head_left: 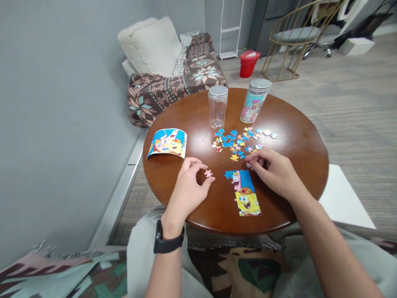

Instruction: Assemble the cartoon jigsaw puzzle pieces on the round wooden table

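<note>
A partly joined jigsaw puzzle [247, 194] lies near the table's front edge, showing a yellow square cartoon figure and a pink one on blue. To its left, my left hand [190, 184] rests with thumb and forefinger apart around a loose pink puzzle piece [208, 173] on the tabletop. My right hand [273, 169] is above the puzzle's right side, its fingers pinched on a small puzzle piece [249, 165], mostly covered by the fingertips. Beyond the hands spreads a pile of loose puzzle pieces [228, 142], many blue. A curved picture card [169, 142] stands at the left.
On the round wooden table [192, 111], a clear lidded jar [217, 108] and a printed lidded jar [253, 103] stand behind the pieces. Farther back are a covered sofa [198, 66], a red bin [248, 65] and a gold-framed chair [291, 45]. A grey wall runs along the left.
</note>
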The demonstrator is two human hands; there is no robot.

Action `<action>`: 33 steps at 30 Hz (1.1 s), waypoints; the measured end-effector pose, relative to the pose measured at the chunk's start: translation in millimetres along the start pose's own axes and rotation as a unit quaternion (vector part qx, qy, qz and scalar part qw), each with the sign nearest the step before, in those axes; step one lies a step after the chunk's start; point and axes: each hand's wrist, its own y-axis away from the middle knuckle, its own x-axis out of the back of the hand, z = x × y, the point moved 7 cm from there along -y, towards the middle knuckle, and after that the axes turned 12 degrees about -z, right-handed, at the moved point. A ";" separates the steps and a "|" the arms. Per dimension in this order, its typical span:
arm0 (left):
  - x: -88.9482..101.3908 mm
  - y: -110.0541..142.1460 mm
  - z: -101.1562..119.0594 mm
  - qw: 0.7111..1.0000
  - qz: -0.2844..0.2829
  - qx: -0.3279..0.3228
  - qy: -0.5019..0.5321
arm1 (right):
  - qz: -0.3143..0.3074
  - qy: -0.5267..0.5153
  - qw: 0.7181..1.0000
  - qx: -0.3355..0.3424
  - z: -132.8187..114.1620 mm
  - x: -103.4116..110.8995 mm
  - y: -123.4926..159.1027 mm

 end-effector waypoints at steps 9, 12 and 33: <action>-4.7 -1.4 8.3 0.998 -0.057 -0.020 -0.012 | -0.001 0.002 1.000 -0.001 -2.2 -0.5 0.5; -7.3 -1.8 13.6 0.996 -0.085 -0.039 -0.018 | -0.002 0.000 1.000 0.003 -3.4 -0.6 0.6; -28.5 -3.9 11.9 0.929 -0.103 0.008 0.355 | -0.022 -0.036 0.997 0.059 -32.4 5.2 5.9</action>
